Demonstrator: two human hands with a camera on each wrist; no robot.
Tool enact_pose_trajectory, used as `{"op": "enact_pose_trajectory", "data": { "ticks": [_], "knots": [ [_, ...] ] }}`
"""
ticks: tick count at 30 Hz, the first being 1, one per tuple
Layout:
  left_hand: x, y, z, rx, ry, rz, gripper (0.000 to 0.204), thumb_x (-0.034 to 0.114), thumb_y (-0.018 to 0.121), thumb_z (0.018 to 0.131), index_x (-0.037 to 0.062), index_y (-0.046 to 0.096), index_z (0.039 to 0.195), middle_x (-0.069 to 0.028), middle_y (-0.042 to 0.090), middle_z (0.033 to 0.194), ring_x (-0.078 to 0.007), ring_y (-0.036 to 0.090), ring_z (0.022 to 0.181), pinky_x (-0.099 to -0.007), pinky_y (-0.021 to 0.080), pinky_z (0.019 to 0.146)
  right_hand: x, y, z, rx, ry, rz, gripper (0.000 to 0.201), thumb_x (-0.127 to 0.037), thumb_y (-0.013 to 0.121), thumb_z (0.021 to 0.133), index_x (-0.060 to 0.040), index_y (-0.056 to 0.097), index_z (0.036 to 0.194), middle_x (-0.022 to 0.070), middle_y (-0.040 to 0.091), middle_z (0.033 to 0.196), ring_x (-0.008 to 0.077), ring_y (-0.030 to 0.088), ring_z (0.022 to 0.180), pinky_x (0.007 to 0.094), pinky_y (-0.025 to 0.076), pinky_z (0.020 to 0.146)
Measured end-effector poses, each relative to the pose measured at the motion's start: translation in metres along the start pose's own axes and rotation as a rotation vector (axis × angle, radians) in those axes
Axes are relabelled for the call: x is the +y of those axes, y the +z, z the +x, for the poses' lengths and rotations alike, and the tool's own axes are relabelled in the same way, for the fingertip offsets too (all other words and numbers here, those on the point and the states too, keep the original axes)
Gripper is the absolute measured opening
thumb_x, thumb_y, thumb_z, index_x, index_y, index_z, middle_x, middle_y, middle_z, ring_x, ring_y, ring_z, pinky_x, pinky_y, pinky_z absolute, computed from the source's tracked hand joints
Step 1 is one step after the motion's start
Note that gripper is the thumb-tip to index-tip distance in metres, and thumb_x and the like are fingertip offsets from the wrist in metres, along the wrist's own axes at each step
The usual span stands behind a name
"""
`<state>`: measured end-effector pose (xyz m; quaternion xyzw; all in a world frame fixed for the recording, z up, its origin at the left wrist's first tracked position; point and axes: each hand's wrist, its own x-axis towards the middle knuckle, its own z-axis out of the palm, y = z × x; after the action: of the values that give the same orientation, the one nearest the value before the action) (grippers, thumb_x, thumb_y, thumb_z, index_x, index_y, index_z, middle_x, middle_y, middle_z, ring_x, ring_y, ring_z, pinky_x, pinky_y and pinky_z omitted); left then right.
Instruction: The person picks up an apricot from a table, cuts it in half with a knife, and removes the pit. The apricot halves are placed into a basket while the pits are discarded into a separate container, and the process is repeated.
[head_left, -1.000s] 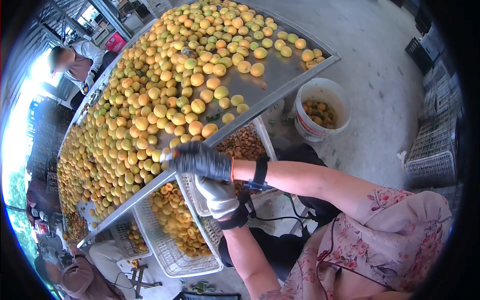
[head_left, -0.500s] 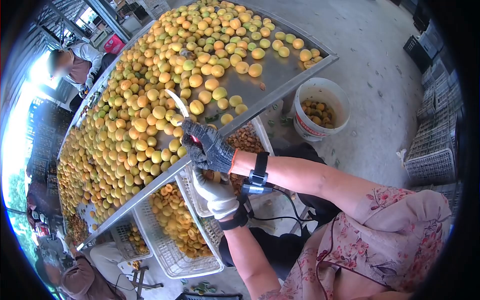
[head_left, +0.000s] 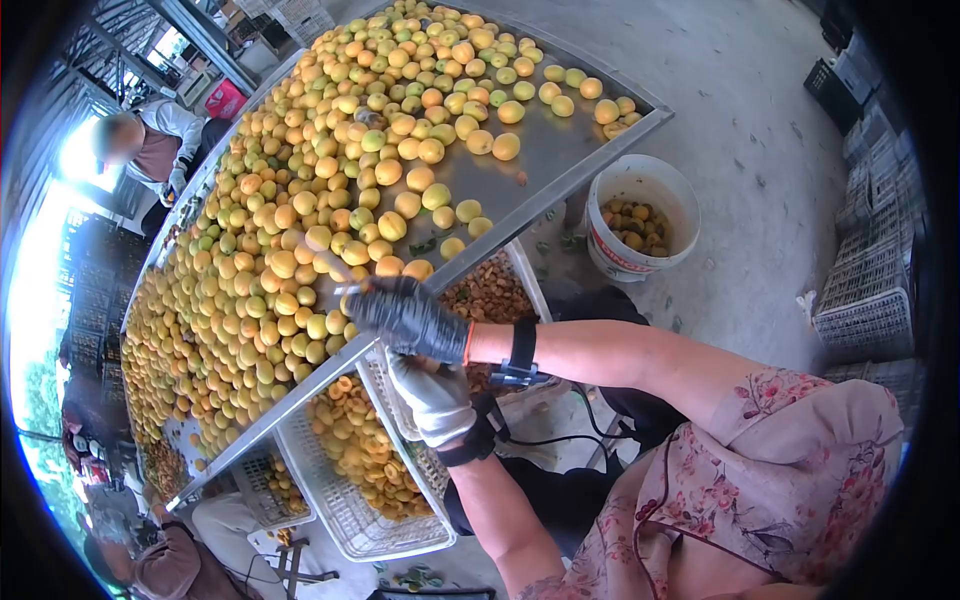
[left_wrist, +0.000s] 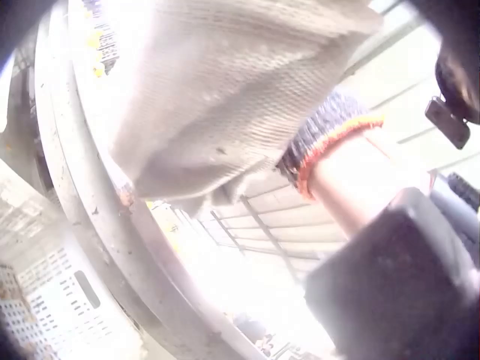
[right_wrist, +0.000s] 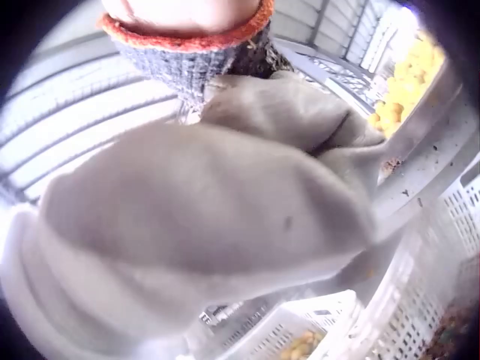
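Knit-gloved right hand [head_left: 410, 318] (grey) round slim tool [head_left: 333, 264]

We see a right hand [head_left: 412, 318] in a dark grey glove, its cuff edged in orange, and a left hand [head_left: 436, 402] in an off-white one; both wear black straps. The blurred blade [head_left: 338, 268] by the dark fingers looks pale. Before us the fruit [head_left: 285, 262] runs from yellow to orange with greenish ones mixed in, over a silver-grey table [head_left: 553, 178]. We note yellow-orange halves [head_left: 375, 462] in a white lattice-patterned crate [head_left: 390, 538], reddish-brown pieces [head_left: 490, 290], a white bucket [head_left: 612, 258] with red markings, and a pale pink blouse [head_left: 720, 480] with red floral print.
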<state>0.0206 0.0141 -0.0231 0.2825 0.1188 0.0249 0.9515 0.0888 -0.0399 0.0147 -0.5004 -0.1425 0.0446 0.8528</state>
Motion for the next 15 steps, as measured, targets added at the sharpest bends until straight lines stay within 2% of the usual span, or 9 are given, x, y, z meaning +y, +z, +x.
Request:
{"op": "enact_pose_trajectory", "data": {
  "ticks": [1,2,3,6,8,10,11,13,15],
  "knots": [
    [-0.003,0.000,0.001,-0.003,-0.001,0.003,0.033,0.011,0.054,0.089,0.0052,0.050,0.121,-0.0056,0.056,0.113,-0.0167,0.058,0.097,-0.0302,0.049,0.084,-0.015,-0.008,0.003,0.014,0.010,-0.023,0.024,-0.027,0.061,0.088,-0.0056,0.060,0.076,0.0009,0.052,0.061,0.0126,0.052,0.059,0.0282,0.042,0.059],
    [-0.008,0.000,0.000,-0.061,0.195,0.411,0.032,0.015,0.052,0.091,0.0054,0.050,0.121,-0.0061,0.057,0.112,-0.0169,0.058,0.096,-0.0281,0.050,0.080,-0.028,-0.008,-0.003,0.039,0.202,0.281,0.020,-0.026,0.060,0.091,-0.0078,0.066,0.098,-0.0037,0.051,0.062,0.0033,0.044,0.051,0.0183,0.033,0.044],
    [-0.011,-0.001,0.000,-0.117,0.392,0.817,0.031,0.018,0.049,0.093,0.0056,0.050,0.121,-0.0067,0.057,0.112,-0.0171,0.058,0.095,-0.0260,0.051,0.076,-0.021,-0.014,0.001,0.039,0.201,0.280,0.020,-0.026,0.060,0.091,-0.0078,0.066,0.098,-0.0037,0.051,0.062,0.0033,0.044,0.051,0.0183,0.033,0.044],
    [-0.006,0.003,-0.001,-0.010,0.216,0.658,0.031,0.018,0.053,0.091,0.0041,0.051,0.118,-0.0053,0.059,0.107,-0.0142,0.059,0.092,-0.0249,0.052,0.072,-0.020,-0.025,0.006,-0.057,0.293,0.248,0.026,-0.027,0.058,0.089,-0.0087,0.055,0.070,-0.0037,0.046,0.058,0.0056,0.041,0.045,0.0206,0.031,0.040],
    [-0.005,-0.006,-0.001,0.032,0.194,0.651,0.032,0.017,0.055,0.089,0.0034,0.051,0.119,-0.0049,0.059,0.107,-0.0130,0.058,0.091,-0.0260,0.052,0.072,-0.011,-0.030,0.006,-0.067,0.324,0.343,0.025,-0.027,0.058,0.089,-0.0084,0.055,0.071,-0.0038,0.045,0.057,0.0061,0.040,0.044,0.0209,0.031,0.039],
    [-0.001,-0.005,-0.005,-0.036,-0.048,0.094,0.042,-0.004,0.064,0.076,0.0026,0.051,0.115,-0.0095,0.060,0.103,-0.0157,0.059,0.091,-0.0275,0.051,0.071,-0.011,-0.031,0.004,-0.038,0.377,0.477,0.023,-0.027,0.057,0.089,-0.0089,0.055,0.076,-0.0043,0.042,0.056,0.0063,0.038,0.043,0.0201,0.030,0.039],
    [-0.003,-0.001,-0.007,-0.035,-0.046,0.093,0.042,-0.004,0.064,0.076,0.0026,0.051,0.115,-0.0095,0.060,0.103,-0.0157,0.059,0.091,-0.0275,0.051,0.071,-0.011,-0.031,0.003,-0.039,0.379,0.476,0.023,-0.027,0.057,0.089,-0.0089,0.055,0.076,-0.0043,0.042,0.056,0.0063,0.038,0.043,0.0201,0.030,0.039],
    [-0.011,0.009,-0.015,-0.049,0.408,0.929,0.031,0.000,0.056,0.083,0.0038,0.051,0.114,-0.0091,0.060,0.094,-0.0169,0.060,0.080,-0.0260,0.050,0.061,-0.028,-0.026,-0.001,0.011,0.432,0.563,0.022,-0.028,0.056,0.091,-0.0100,0.055,0.079,-0.0057,0.040,0.056,0.0053,0.037,0.043,0.0189,0.028,0.038],
    [-0.003,0.013,-0.017,-0.057,0.269,0.781,0.036,-0.003,0.058,0.079,0.0041,0.050,0.113,-0.0064,0.060,0.092,-0.0138,0.059,0.079,-0.0248,0.049,0.062,-0.017,-0.031,-0.002,-0.026,0.426,0.598,0.017,-0.026,0.057,0.091,-0.0111,0.059,0.084,-0.0069,0.043,0.058,0.0044,0.039,0.044,0.0180,0.028,0.039]
  ]
}}
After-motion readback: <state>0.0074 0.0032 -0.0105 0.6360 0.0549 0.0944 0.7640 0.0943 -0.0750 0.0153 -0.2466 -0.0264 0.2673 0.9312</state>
